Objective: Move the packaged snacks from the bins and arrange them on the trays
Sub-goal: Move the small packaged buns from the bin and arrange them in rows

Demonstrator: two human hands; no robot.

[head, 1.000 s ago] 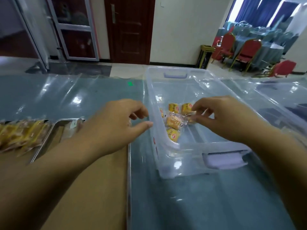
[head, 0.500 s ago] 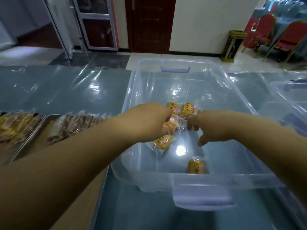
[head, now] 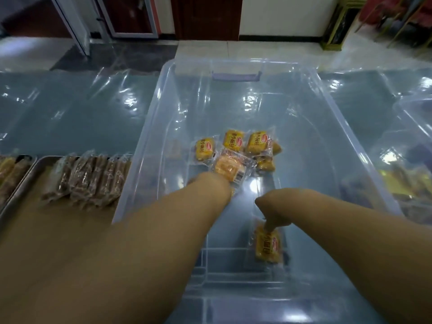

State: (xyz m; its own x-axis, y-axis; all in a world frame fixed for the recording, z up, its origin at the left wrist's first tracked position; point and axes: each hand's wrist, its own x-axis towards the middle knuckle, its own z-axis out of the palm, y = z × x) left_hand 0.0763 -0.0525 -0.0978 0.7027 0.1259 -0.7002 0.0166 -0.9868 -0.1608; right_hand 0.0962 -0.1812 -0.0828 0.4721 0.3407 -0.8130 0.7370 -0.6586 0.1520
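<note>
A clear plastic bin stands in the middle of the table. Several yellow snack packets lie clustered on its floor, with an orange packet in front of them. My left hand reaches down into the bin just below that orange packet; its fingers are hidden under the hand. My right hand is lower in the bin, fingertips curled down and pinching the top edge of a lone yellow packet. A metal tray at the left holds a row of brown packets.
A second tray with snacks shows at the far left edge. Another clear bin with packets inside stands at the right. Glossy plastic film covers the table. A door, a small stand and red chairs are beyond it.
Both hands moved from above the bin down onto its floor. The right hand dropped from the far cluster to the lone near packet. The camera tilted down and closer.
</note>
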